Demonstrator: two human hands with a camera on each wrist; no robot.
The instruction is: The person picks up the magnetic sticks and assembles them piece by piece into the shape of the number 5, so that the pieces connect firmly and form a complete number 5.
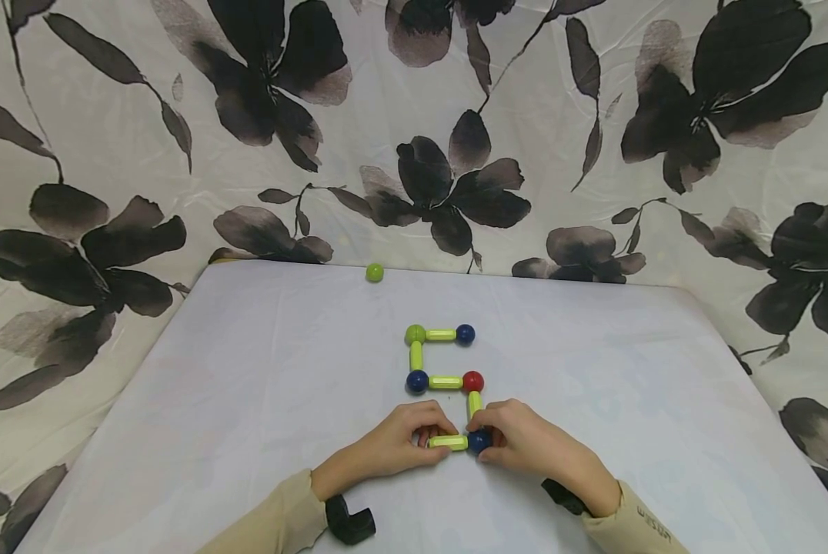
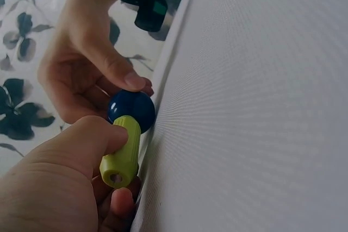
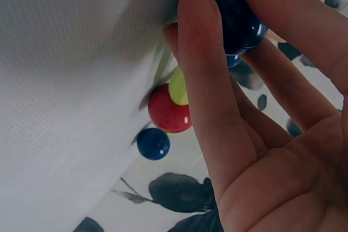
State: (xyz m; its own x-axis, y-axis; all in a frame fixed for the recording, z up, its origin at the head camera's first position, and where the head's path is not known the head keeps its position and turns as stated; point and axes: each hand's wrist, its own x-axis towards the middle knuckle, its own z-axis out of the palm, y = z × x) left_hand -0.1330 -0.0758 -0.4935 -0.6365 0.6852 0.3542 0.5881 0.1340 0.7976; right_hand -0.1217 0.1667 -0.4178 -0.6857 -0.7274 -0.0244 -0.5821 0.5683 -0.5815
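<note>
In the head view my left hand [image 1: 396, 440] pinches a yellow-green rod [image 1: 449, 442] between thumb and fingers. The rod's right end meets a dark blue ball [image 1: 479, 442], which my right hand [image 1: 528, 437] grips with thumb and fingertips. From that ball another yellow-green rod [image 1: 475, 402], partly hidden by the right fingers, runs up to a red ball [image 1: 472, 382]. A level rod [image 1: 445, 382] joins the red ball to a second blue ball [image 1: 417, 382]. In the left wrist view, the held rod [image 2: 120, 153] shows a hollow end with something metallic inside.
Above the second blue ball, a rod [image 1: 416, 355] leads to a green ball [image 1: 415, 334], then another rod [image 1: 441, 335] to a blue ball [image 1: 465, 334]. A loose green ball [image 1: 375, 272] lies near the far edge of the white-covered table [image 1: 248, 346]. Floral cloth [image 1: 428, 115] hangs behind.
</note>
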